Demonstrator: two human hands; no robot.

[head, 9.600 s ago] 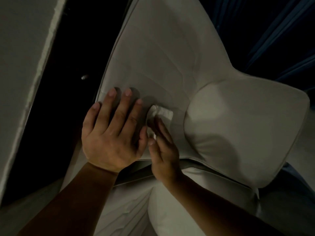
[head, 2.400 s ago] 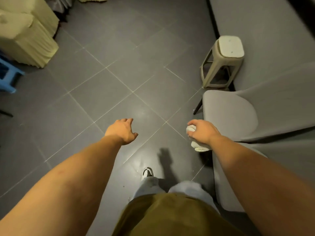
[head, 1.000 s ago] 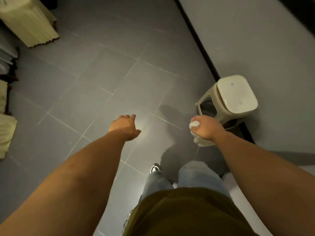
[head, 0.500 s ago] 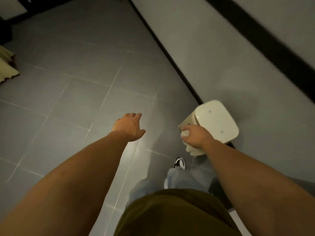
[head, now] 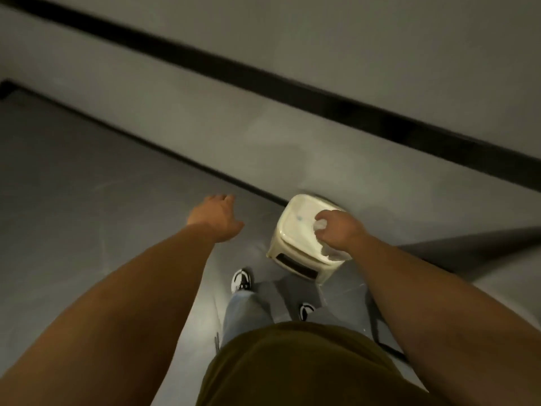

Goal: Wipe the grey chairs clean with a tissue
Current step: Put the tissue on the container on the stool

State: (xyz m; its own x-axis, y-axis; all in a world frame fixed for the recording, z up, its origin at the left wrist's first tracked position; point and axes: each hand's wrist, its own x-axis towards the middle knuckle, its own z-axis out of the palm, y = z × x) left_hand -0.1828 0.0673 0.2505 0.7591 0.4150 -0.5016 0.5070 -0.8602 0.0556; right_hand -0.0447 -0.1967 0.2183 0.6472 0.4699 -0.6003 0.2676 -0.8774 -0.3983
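Observation:
My right hand [head: 339, 230] grips a crumpled white tissue [head: 320, 224], with more of it hanging out below the hand. It is held over the top of a cream plastic stool [head: 295, 230] that stands on the floor by the wall. My left hand [head: 215, 216] is stretched forward over the grey floor, fingers relaxed and holding nothing. No grey chair is in view. The frame is motion-blurred.
A grey wall [head: 322, 118] with a black band [head: 263, 74] and a dark skirting line runs across ahead. Grey tiled floor [head: 73, 200] spreads to the left. My two feet in black-and-white shoes [head: 241, 279] stand just before the stool.
The view has swung right, away from the grey chairs and toward the wall. The stool has come nearer, and my right hand with the tissue is now over its top.

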